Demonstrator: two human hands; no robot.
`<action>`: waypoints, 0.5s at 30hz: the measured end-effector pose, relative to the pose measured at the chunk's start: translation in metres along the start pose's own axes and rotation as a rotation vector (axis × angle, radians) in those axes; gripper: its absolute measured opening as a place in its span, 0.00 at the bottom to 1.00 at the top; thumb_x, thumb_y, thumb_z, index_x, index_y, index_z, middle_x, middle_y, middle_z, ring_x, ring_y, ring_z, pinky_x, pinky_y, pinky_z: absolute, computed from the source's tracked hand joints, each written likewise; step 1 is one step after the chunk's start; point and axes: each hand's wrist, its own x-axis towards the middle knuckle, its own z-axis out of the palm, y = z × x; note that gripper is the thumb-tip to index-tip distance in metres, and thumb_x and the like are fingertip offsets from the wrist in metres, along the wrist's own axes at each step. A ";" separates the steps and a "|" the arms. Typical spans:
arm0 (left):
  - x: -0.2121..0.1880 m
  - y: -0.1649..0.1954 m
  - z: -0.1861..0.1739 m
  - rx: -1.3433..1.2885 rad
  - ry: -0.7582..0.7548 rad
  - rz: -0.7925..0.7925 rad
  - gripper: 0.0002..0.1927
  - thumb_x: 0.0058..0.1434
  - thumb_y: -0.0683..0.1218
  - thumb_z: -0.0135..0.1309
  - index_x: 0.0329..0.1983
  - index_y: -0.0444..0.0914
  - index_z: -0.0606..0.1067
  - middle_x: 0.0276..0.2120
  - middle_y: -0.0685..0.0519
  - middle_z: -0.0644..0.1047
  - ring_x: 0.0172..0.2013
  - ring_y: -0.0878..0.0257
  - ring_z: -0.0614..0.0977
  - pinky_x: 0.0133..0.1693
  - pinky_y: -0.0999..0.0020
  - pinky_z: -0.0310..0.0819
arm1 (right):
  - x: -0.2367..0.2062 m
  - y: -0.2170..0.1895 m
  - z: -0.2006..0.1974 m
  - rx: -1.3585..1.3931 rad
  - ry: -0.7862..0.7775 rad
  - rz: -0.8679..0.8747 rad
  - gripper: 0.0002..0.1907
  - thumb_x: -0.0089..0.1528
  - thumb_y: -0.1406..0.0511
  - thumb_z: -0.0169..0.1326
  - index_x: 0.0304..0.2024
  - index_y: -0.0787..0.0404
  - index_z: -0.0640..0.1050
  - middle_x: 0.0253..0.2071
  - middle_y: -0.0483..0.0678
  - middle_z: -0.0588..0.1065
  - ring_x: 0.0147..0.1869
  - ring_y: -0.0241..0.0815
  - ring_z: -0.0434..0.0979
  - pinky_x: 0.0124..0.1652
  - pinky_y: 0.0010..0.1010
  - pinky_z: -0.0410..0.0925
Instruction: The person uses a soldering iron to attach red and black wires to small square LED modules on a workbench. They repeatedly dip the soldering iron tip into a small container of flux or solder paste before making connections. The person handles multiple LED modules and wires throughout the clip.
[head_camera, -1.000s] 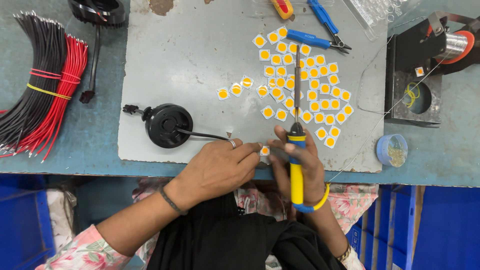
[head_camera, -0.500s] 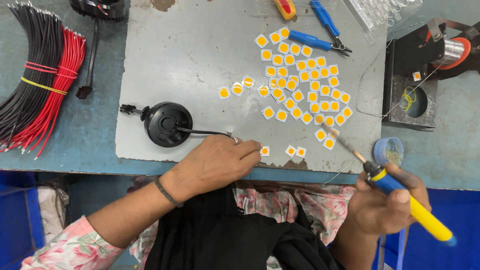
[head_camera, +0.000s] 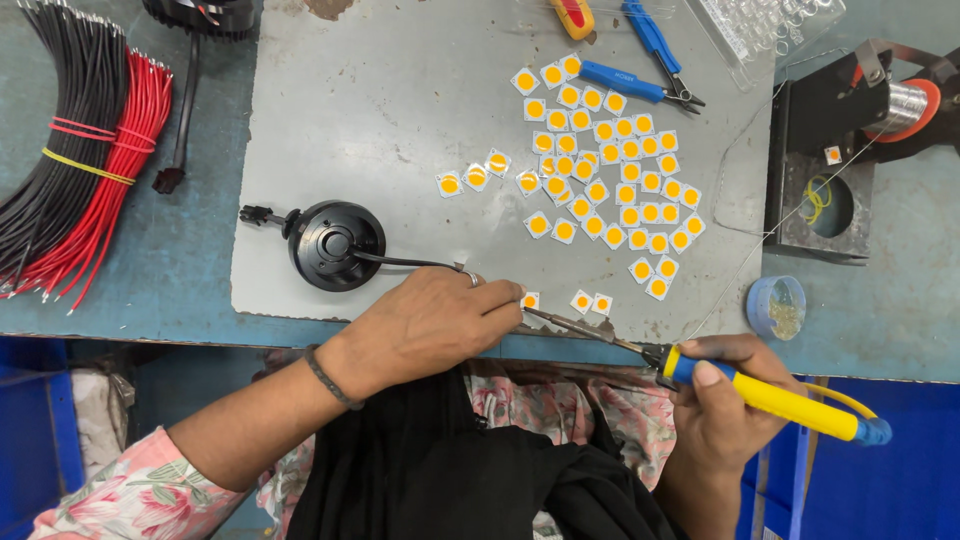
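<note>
Grey metal sheet (head_camera: 400, 110) on worktop. Left hand (head_camera: 435, 322) pinching wire, probably, onto LED chip (head_camera: 530, 300); right hand (head_camera: 725, 410) clenched around soldering iron (head_camera: 760, 395), tip almost there. Many loose chips (head_camera: 610, 170) left unsoldered.

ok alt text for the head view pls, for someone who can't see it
A person's right hand holds a yellow-handled soldering iron with its tip at a small square yellow-centred LED chip that the left hand steadies on a grey metal sheet, beside a round black housing.
</note>
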 end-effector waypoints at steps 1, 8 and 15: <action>0.000 0.000 0.000 -0.001 0.001 0.002 0.10 0.53 0.41 0.55 0.38 0.36 0.73 0.49 0.50 0.79 0.28 0.57 0.82 0.31 0.60 0.76 | 0.001 -0.001 0.002 0.017 -0.005 0.013 0.11 0.66 0.70 0.56 0.39 0.78 0.75 0.27 0.52 0.73 0.25 0.31 0.70 0.29 0.16 0.65; 0.001 0.000 -0.004 -0.011 -0.006 -0.005 0.08 0.54 0.41 0.54 0.37 0.35 0.73 0.48 0.50 0.79 0.29 0.57 0.82 0.31 0.60 0.76 | 0.008 -0.013 0.012 -0.030 -0.030 0.060 0.12 0.64 0.68 0.57 0.40 0.76 0.76 0.28 0.51 0.75 0.25 0.31 0.72 0.27 0.16 0.65; 0.005 0.005 -0.007 0.014 -0.023 -0.045 0.04 0.55 0.41 0.52 0.34 0.37 0.72 0.38 0.51 0.76 0.27 0.55 0.81 0.29 0.58 0.75 | 0.010 -0.031 0.018 -0.258 -0.075 0.022 0.13 0.62 0.65 0.59 0.39 0.73 0.78 0.25 0.50 0.75 0.22 0.29 0.71 0.25 0.15 0.63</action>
